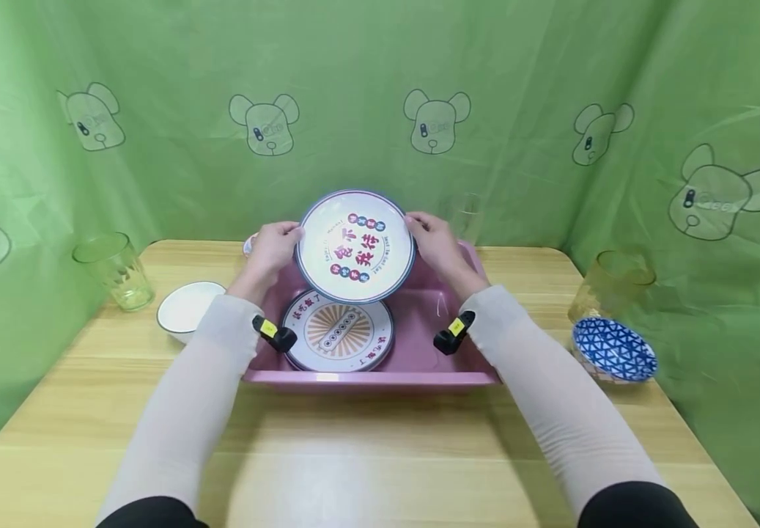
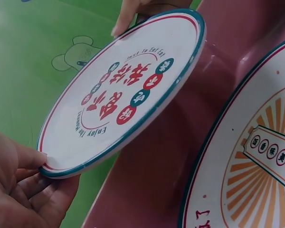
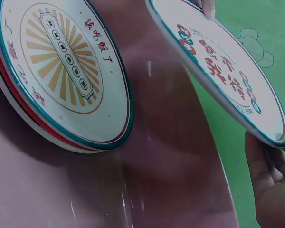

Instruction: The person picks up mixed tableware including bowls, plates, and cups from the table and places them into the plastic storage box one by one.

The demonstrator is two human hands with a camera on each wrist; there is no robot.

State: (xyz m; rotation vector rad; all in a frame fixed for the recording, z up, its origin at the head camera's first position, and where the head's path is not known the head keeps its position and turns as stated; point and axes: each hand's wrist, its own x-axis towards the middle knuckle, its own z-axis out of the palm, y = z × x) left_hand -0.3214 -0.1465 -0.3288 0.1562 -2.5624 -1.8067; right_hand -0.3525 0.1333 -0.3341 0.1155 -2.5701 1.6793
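A round white plate (image 1: 356, 247) with a blue-green rim and red lettering is held up, tilted, above the pink basin (image 1: 419, 330). My left hand (image 1: 275, 251) pinches its left edge, thumb on the face and fingers beneath, as the left wrist view shows. On the opposite edge, my right hand (image 1: 440, 243) grips it the same way, seen in the right wrist view. Below, inside the basin's left part, lies a stack of plates (image 3: 61, 71); the top one carries an orange sunburst and red characters. The held plate is apart from that stack.
Left of the basin are a white bowl (image 1: 188, 308) and a greenish glass (image 1: 116, 271). To the right stand an amber glass (image 1: 607, 282) and a blue-patterned bowl (image 1: 614, 349). A clear glass (image 1: 466, 214) is behind the basin. Green curtain (image 1: 353, 66) surrounds the wooden table (image 1: 327, 455).
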